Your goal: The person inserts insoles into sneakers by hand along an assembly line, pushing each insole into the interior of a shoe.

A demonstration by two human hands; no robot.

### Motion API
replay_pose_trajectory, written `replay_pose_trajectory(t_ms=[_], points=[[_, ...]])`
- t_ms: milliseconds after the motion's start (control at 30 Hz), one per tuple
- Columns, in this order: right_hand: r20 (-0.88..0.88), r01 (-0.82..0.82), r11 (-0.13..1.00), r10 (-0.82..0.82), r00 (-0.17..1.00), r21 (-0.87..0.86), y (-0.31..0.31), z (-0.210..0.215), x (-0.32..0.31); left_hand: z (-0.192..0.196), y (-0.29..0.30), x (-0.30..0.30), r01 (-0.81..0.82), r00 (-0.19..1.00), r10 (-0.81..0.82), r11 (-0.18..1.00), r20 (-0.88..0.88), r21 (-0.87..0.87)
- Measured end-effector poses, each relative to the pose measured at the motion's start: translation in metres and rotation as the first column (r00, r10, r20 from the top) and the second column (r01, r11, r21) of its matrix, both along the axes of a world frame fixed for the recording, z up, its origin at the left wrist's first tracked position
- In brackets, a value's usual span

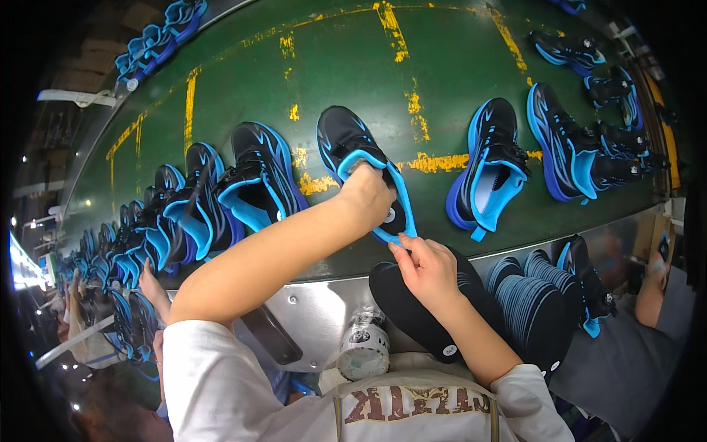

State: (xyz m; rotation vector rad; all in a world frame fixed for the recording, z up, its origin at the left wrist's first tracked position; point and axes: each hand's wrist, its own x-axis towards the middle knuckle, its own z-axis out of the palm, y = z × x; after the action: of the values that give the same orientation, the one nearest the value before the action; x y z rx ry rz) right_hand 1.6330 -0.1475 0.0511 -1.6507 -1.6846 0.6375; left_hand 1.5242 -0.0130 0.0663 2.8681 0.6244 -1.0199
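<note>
A black sneaker (340, 127) with bright blue trim rests on the green work surface in front of me, toe pointing away. My left hand (366, 193) reaches into its opening, and the fingers are hidden inside. Below that hand, part of a black insole (398, 219) with a white round sticker shows within the shoe. At the heel, my right hand (427, 271) pinches the blue collar edge between thumb and fingers. Beneath my right hand and forearm lie dark insoles (390, 289), partly covered by them.
More matching sneakers stand to the left (258, 158) and right (492, 125). Stacked insoles (529, 313) sit near the metal edge. A roll of tape (364, 350) is close to my body. Another person's hand (153, 289) appears at left, and another's arm (652, 291) at right.
</note>
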Motion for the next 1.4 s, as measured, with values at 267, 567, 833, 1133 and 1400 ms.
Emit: replay_pose_trajectory(t_ms=[267, 567, 833, 1133, 1400], points=[[0.003, -0.086, 0.995, 0.085, 0.996, 0.047, 0.005, -0.001, 0.006, 0.011, 0.003, -0.010, -0.085, 0.993, 0.097, 0.981, 0.062, -0.174], [-0.052, -0.064, 0.993, 0.069, 0.996, 0.101, 0.002, -0.004, 0.011, 0.010, -0.003, 0.009, -0.053, 0.997, 0.031, 0.935, -0.066, -0.350], [-0.066, -0.065, 0.998, 0.066, 0.996, 0.008, -0.006, -0.001, 0.013, 0.016, -0.020, 0.023, 0.039, 0.996, -0.057, 0.968, -0.065, -0.248], [0.209, -0.172, 0.985, 0.164, 0.964, 0.019, -0.040, -0.004, 0.026, 0.058, -0.060, -0.055, -0.315, 0.739, 0.068, 0.914, 0.671, 0.255], [0.206, -0.162, 0.986, 0.154, 0.966, 0.025, -0.027, -0.004, 0.026, 0.016, -0.034, -0.035, -0.451, 0.209, 0.200, 0.888, 0.957, -0.087]])
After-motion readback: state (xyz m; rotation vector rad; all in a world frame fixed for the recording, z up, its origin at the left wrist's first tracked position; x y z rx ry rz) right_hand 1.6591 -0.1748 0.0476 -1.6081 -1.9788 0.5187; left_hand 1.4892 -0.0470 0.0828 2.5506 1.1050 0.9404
